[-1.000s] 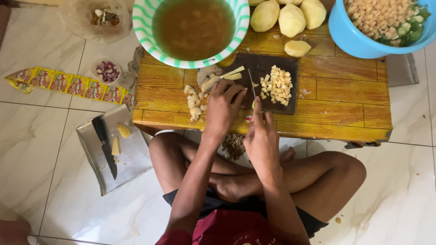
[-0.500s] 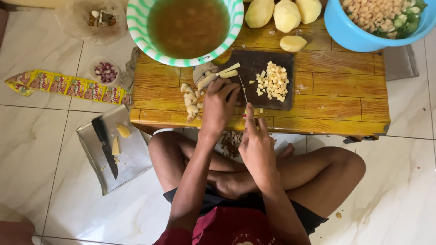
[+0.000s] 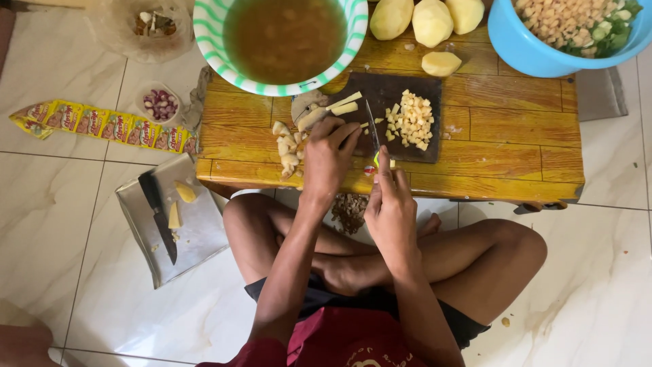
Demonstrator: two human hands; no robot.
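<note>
I sit cross-legged at a low wooden table (image 3: pixel 516 146). My right hand (image 3: pixel 390 204) grips a small knife (image 3: pixel 372 132) whose blade lies over a dark cutting board (image 3: pixel 394 88). My left hand (image 3: pixel 329 156) rests on the board's left edge, its fingers pressing pale potato strips (image 3: pixel 343 105). Right of the blade lies a pile of diced potato (image 3: pixel 411 119). More cut pieces (image 3: pixel 285 149) sit on the table left of the board.
A green-striped bowl of brown liquid (image 3: pixel 282 41), whole peeled potatoes (image 3: pixel 428 20) and a blue bowl of mixed pieces (image 3: pixel 564 30) crowd the far table. On the floor lie a metal tray (image 3: pixel 204 238) with a black knife (image 3: pixel 159 214), a sachet strip (image 3: pixel 102 126) and peelings (image 3: pixel 350 211).
Both hands shifted slightly forward on the board; the knife blade now points away over the board, beside the strips.
</note>
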